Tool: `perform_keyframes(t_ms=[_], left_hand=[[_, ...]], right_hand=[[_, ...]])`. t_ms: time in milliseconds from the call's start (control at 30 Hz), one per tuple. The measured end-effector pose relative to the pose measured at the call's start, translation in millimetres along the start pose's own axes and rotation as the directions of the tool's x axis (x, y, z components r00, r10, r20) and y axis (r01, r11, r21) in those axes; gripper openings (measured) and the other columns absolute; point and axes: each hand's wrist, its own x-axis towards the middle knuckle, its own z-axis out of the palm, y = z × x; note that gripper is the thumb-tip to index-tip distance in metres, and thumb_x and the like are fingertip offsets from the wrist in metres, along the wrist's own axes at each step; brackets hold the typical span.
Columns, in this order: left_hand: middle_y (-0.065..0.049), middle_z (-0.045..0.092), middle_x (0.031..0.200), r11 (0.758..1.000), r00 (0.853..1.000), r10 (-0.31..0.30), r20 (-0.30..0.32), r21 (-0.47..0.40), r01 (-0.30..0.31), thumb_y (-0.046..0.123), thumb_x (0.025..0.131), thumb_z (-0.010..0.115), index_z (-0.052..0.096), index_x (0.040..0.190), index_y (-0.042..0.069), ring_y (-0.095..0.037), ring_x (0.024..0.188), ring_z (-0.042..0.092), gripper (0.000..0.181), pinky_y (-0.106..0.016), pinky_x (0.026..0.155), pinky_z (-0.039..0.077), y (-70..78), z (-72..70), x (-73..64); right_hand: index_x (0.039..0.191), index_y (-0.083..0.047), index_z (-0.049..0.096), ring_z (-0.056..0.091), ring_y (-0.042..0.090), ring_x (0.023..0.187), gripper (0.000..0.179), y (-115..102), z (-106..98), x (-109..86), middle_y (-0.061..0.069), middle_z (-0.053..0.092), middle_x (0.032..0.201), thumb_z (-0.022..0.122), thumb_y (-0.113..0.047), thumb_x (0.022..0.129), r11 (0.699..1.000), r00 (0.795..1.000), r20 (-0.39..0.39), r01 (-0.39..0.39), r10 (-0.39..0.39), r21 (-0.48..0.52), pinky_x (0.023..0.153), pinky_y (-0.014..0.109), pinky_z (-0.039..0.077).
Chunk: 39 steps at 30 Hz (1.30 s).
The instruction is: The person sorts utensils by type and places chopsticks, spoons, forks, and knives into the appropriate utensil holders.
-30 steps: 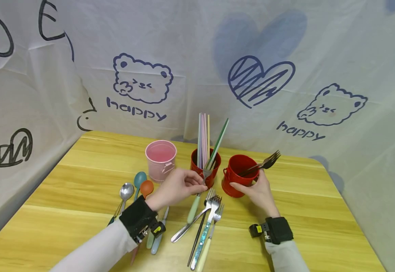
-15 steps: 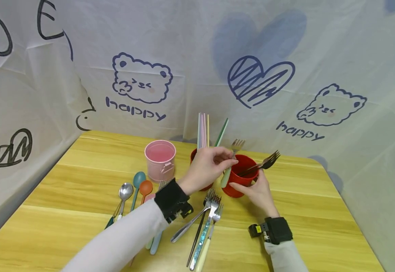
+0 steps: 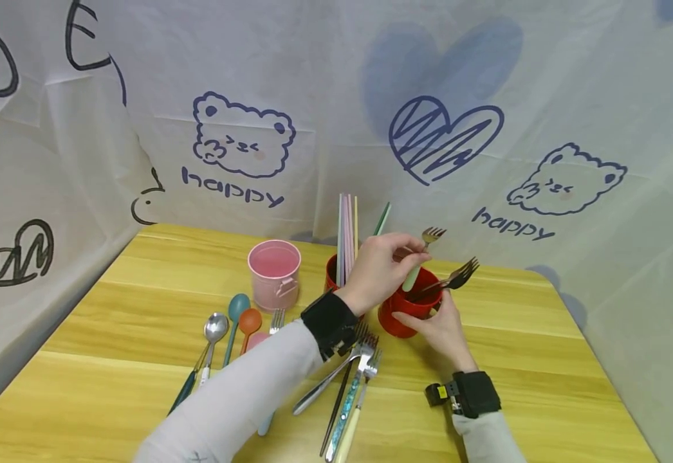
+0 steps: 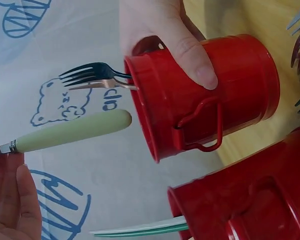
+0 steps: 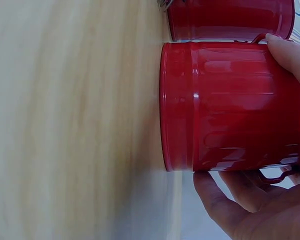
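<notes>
My left hand point(image 3: 385, 267) pinches a fork with a pale green handle point(image 4: 72, 131). Its tines point up, and the handle's end hangs just above the mouth of the right-hand red bucket point(image 3: 396, 319). With thumb and fingers on opposite sides, my right hand point(image 3: 445, 329) grips that bucket, which stands upright on the table. A dark fork point(image 4: 97, 71) and a copper-coloured fork point(image 4: 106, 84) lean out of it. Close beside it is a second red bucket point(image 4: 255, 200) containing several chopsticks point(image 3: 345, 241), partly hidden by my left hand in the head view.
On the wooden table point(image 3: 545, 360), several forks point(image 3: 350, 395) lie in front of the red buckets. A pink bucket point(image 3: 264, 289) stands at the back left. Near it lie a silver spoon point(image 3: 216, 326), a teal spoon point(image 3: 239, 307) and an orange spoon point(image 3: 249, 321). A cloth backdrop point(image 3: 336, 83) hangs behind.
My left hand has carried the green-handled fork up and rightward from in front of the chopstick bucket to above the right-hand bucket. My right hand has kept its grip there.
</notes>
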Motion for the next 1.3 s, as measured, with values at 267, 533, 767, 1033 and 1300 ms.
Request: perform_keyframes(t_ms=[267,533,767,1033,1300], left_hand=[[-0.003,0.077,0.103,0.991,0.992,-0.090,0.093,0.105,0.080,0.019,0.095,0.070,0.075,0.105,0.011,-0.014,0.089,0.072,0.014,-0.015,0.081,0.055,-7.0,15.9,2.2],[0.000,0.076,0.107,0.927,0.926,-0.282,0.251,0.320,0.195,0.027,0.098,0.065,0.074,0.117,0.013,-0.013,0.087,0.066,0.025,-0.019,0.075,0.053,-7.3,27.1,-2.6],[-0.006,0.074,0.122,0.914,0.927,-0.281,0.248,0.365,0.179,0.022,0.098,0.066,0.070,0.126,0.009,-0.020,0.108,0.069,0.031,-0.029,0.095,0.057,-13.6,18.2,-16.0],[-0.008,0.073,0.121,0.943,0.944,-0.197,0.264,0.316,0.109,0.013,0.098,0.064,0.072,0.120,0.008,-0.021,0.105,0.068,0.024,-0.031,0.095,0.057,-18.1,-1.5,-31.4],[-0.009,0.072,0.116,0.959,0.962,-0.174,0.209,0.256,0.118,0.009,0.098,0.063,0.070,0.120,0.005,-0.018,0.091,0.066,0.024,-0.028,0.083,0.058,-19.4,-25.5,-47.4]], right_hand=[[0.151,-0.012,0.032,0.047,0.033,0.134,0.090,0.8,-1.8,0.5,0.014,0.048,0.149,0.085,-0.031,0.081,1.000,1.000,0.012,-0.009,0.009,-0.019,0.113,0.055,0.041],[0.150,-0.012,0.032,0.046,0.034,0.134,0.092,1.7,-2.1,1.6,0.015,0.047,0.149,0.087,-0.030,0.079,0.999,1.000,0.000,-0.002,0.002,-0.054,0.111,0.055,0.042],[0.148,-0.012,0.033,0.048,0.033,0.134,0.088,2.0,-1.4,1.9,0.014,0.049,0.149,0.087,-0.029,0.080,0.999,1.000,-0.007,0.027,-0.027,-0.035,0.113,0.056,0.039],[0.148,-0.014,0.034,0.050,0.030,0.132,0.087,1.0,-1.3,1.7,0.012,0.052,0.147,0.087,-0.028,0.080,1.000,1.000,-0.011,0.027,-0.027,-0.012,0.111,0.053,0.041],[0.149,-0.013,0.034,0.050,0.030,0.130,0.089,2.7,0.1,2.4,0.013,0.053,0.145,0.087,-0.026,0.079,0.999,0.998,-0.027,0.049,-0.049,-0.006,0.111,0.053,0.042]])
